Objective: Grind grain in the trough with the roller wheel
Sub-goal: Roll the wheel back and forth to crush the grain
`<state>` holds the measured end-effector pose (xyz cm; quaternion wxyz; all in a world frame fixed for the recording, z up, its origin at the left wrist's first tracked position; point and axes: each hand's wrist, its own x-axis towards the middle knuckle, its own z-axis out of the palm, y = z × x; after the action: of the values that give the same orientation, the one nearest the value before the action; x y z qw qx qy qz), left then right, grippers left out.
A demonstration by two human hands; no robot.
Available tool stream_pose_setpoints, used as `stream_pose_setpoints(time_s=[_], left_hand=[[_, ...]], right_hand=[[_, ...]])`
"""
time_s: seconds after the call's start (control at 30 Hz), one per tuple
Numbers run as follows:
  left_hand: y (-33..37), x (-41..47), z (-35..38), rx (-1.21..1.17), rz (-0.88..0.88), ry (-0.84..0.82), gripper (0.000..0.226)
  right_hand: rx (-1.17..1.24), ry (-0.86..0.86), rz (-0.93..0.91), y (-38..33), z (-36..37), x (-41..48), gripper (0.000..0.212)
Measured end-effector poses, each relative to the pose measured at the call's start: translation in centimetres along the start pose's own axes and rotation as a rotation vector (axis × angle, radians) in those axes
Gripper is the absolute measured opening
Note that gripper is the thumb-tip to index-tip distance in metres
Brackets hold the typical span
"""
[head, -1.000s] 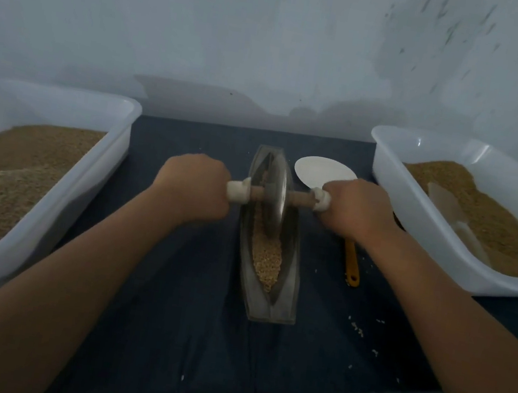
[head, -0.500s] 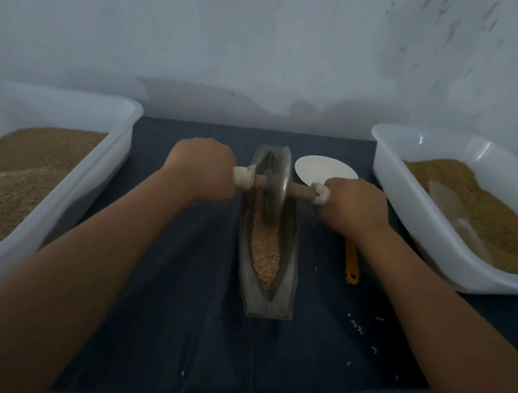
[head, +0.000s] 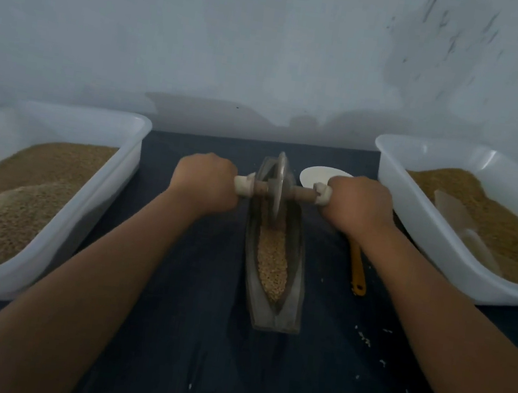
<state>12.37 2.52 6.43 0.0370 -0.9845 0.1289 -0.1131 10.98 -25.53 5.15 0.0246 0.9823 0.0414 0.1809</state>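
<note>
Head view: the trough lies at centre frame on the dark cloth, its length running up the picture. I judge that is so the roller wheel can travel straight along the groove. The wheel stands on edge near the trough's upper end. Most of the grain lies below it, toward the lower tip.

My left hand and right hand are each closed in a full fist round one end of the axle, either side of the wheel. Gripping both ends should keep the wheel upright and the pressure even.

Grain-filled tubs sit at the left edge and the right edge. An orange-handled scoop lies just right of the trough, partly under my right wrist.
</note>
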Motion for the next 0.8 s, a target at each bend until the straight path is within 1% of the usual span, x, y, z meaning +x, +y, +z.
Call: stream_pose_setpoints(time_s=[0.07, 0.13, 0.17, 0.23, 0.3, 0.33, 0.4, 0.5, 0.6, 0.67, 0.73, 0.8], left_hand=[[0.0, -0.9, -0.3, -0.055, 0.015, -0.050, 0.026], [-0.5, -3.7, 0.1, -0.092, 0.044, -0.093, 0.022], [-0.6, -5.7, 0.4, -0.091, 0.069, -0.080, 0.023], [-0.8, -9.5, 1.0, -0.093, 0.101, -0.020, 0.027], [-1.2, -10.3, 1.4, -0.101, 0.102, -0.003, 0.029], [-1.3, -9.6, 1.5, -0.104, 0.097, -0.017, 0.028], [-1.0, -7.1, 1.6, -0.106, 0.061, -0.063, 0.026], [-0.5, -2.0, 0.8, -0.061, -0.015, -0.041, 0.028], [0.1, -0.1, -0.5, -0.028, 0.002, -0.035, 0.031], [0.3, -1.1, -1.1, -0.009, 0.036, -0.060, 0.027], [0.1, -3.8, -1.0, 0.027, 0.100, -0.057, 0.023], [-0.1, -7.0, -0.7, 0.064, 0.186, 0.023, 0.023]], right_hand=[[0.002, -0.072, -0.018, 0.3, -0.7, -0.6, 0.038], [0.011, -0.165, -0.085, 0.8, -1.7, -2.7, 0.037], [-0.007, -0.132, -0.148, 1.0, -2.3, -4.1, 0.034], [-0.033, 0.000, -0.302, 1.3, -3.5, -6.9, 0.029], [-0.018, 0.019, -0.334, 1.3, -4.1, -7.6, 0.028], [-0.001, 0.000, -0.322, 1.3, -3.9, -7.1, 0.030], [-0.018, -0.078, -0.218, 0.8, -2.9, -4.7, 0.034], [-0.023, -0.039, -0.079, 0.1, -1.2, -1.0, 0.036], [-0.014, -0.059, 0.014, 0.1, -0.2, 0.0, 0.034], [0.038, -0.163, 0.023, 0.4, -0.3, -1.1, 0.034], [0.065, -0.245, -0.029, 1.0, -1.0, -3.7, 0.030], [0.081, -0.280, -0.105, 2.0, -1.9, -6.9, 0.028]])
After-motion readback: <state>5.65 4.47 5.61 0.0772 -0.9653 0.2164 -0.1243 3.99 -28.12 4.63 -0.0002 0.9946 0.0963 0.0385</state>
